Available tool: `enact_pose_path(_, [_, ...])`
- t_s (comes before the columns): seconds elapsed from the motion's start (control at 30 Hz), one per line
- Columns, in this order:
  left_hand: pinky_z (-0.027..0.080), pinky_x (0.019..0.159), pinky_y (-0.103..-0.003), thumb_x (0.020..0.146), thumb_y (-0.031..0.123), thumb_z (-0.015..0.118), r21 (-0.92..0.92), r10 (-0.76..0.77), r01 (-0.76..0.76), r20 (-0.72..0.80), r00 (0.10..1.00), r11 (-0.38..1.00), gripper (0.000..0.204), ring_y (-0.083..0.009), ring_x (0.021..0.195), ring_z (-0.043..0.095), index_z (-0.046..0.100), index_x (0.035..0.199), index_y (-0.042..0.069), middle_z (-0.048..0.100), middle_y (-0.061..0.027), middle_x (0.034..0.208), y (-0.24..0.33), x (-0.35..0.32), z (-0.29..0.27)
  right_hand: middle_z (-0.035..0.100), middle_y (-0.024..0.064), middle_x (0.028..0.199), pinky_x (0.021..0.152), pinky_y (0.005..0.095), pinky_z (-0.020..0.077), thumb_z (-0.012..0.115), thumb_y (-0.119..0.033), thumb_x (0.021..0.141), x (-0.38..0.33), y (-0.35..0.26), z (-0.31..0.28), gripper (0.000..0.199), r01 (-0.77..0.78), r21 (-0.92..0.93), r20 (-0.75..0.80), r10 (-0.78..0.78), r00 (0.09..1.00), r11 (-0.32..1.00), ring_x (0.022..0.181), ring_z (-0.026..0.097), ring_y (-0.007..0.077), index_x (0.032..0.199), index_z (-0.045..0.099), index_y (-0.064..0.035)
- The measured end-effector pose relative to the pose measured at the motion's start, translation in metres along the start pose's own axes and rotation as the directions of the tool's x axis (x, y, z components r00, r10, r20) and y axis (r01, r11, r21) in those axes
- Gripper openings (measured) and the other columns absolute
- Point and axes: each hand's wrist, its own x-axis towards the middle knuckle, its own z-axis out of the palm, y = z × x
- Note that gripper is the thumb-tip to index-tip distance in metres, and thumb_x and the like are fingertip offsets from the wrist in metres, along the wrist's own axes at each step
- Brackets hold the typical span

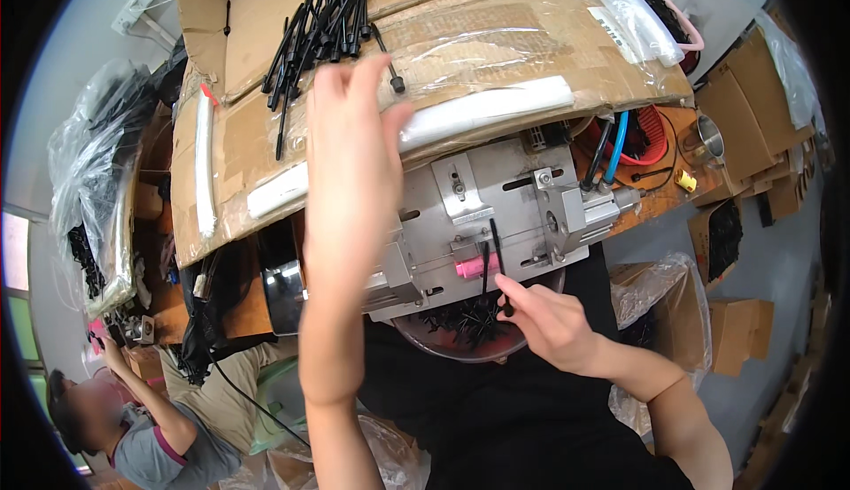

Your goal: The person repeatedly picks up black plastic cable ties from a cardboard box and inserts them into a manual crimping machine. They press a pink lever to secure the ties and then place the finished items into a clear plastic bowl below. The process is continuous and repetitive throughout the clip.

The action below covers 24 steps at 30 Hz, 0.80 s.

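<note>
My left hand (350, 149) is raised with fingers apart, reaching toward a pile of thin black plastic rods (319, 25) lying on a sheet of cardboard (496, 38); it holds nothing. My right hand (544, 317) pinches one black rod (498, 255) upright at the front of a grey metal machine (496, 207), just right of a pink part (472, 267). Below the machine a round bowl (460, 326) holds several more black rods.
A long white tube (496, 109) and clear plastic bags lie on the cardboard. Blue and black hoses (611, 149), a red basket and a metal cup (708, 140) sit at the right, with cardboard boxes beyond. Another person (133, 419) sits at the lower left.
</note>
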Motion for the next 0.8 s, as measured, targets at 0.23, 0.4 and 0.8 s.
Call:
enact_pose_path(0.23, [0.049, 0.069, -0.031, 0.079, -0.001, 0.070, -0.115, -0.079, 0.111, 0.256, 0.963, 0.987, 0.025, -0.0193, 0.071, 0.057, 0.066, 0.103, 0.002, 0.060, -0.0079, 0.080, -0.017, 0.030, -0.003, 0.055, 0.0085, 0.069, 0.053, 0.0354, 0.0465, 0.072, 0.001, 0.078, -0.001, 0.010, 0.020, 0.066, -0.052, -0.009, 0.085, 0.052, 0.995, 0.999, 0.059, 0.057, 0.0221, 0.140, 0.048, 0.0012])
enact_pose_path(0.4, [0.048, 0.071, -0.031, 0.079, -0.009, 0.065, -0.087, -0.020, 0.019, -0.011, 1.000, 0.996, 0.025, -0.0209, 0.074, 0.058, 0.065, 0.101, 0.003, 0.063, -0.0097, 0.092, 0.027, -0.043, -0.018, 0.059, 0.0080, 0.072, 0.054, 0.0344, 0.0486, 0.074, -0.005, 0.079, 0.002, 0.007, 0.011, 0.067, -0.103, -0.065, 0.112, 0.110, 0.988, 0.993, 0.062, 0.060, 0.0222, 0.140, 0.047, -0.0002])
enact_pose_path(0.8, [0.048, 0.080, -0.032, 0.071, -0.003, 0.061, 0.074, -0.025, -0.006, 0.412, 0.911, 0.997, 0.079, -0.0245, 0.086, 0.051, 0.034, 0.144, -0.012, 0.050, -0.0119, 0.098, 0.079, -0.171, 0.016, 0.068, 0.0087, 0.081, 0.049, 0.0260, 0.0465, 0.076, -0.006, 0.080, 0.012, -0.009, -0.036, 0.046, -0.308, 0.023, -0.062, 0.309, 0.949, 0.951, 0.053, 0.058, 0.0146, 0.125, 0.063, -0.0014])
